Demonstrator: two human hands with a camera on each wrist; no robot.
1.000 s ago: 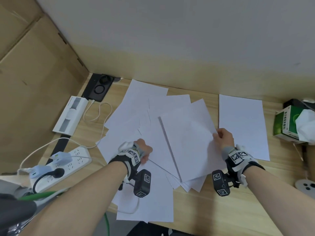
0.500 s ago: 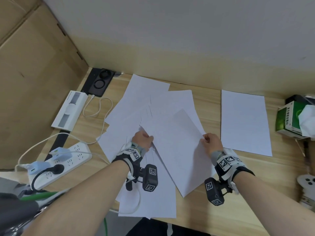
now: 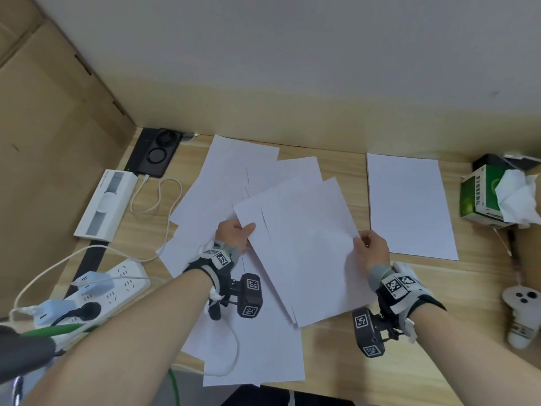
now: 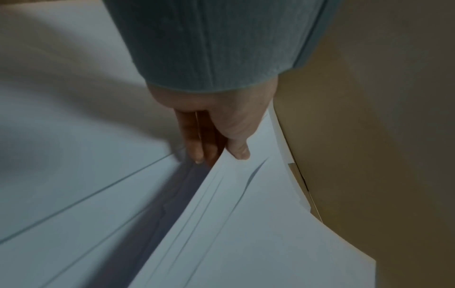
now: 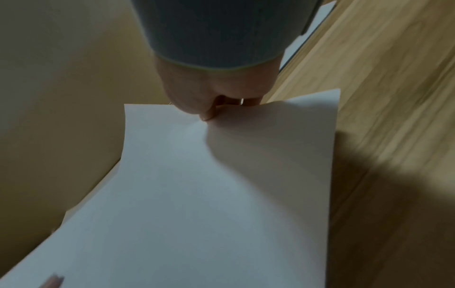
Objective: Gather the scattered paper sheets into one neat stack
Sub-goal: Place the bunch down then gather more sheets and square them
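Note:
A small bundle of white sheets is lifted over the wooden desk, tilted, held by both hands. My left hand pinches its left edge, thumb on top and fingers beneath, as the left wrist view shows on the bundle under my left hand. My right hand pinches the right edge; in the right wrist view the bundle creases at my right hand. Several loose sheets lie fanned beneath. One single sheet lies apart on the right.
A white power strip with plugs and cables sits at the left, with a white box and a black device behind it. A green tissue box and a white controller stand at the right. A wall runs along the back.
The held bundle has swung and shifted left, its top edge now further from the single sheet. My left hand has moved up from the lower sheets and taken hold of the bundle's left edge.

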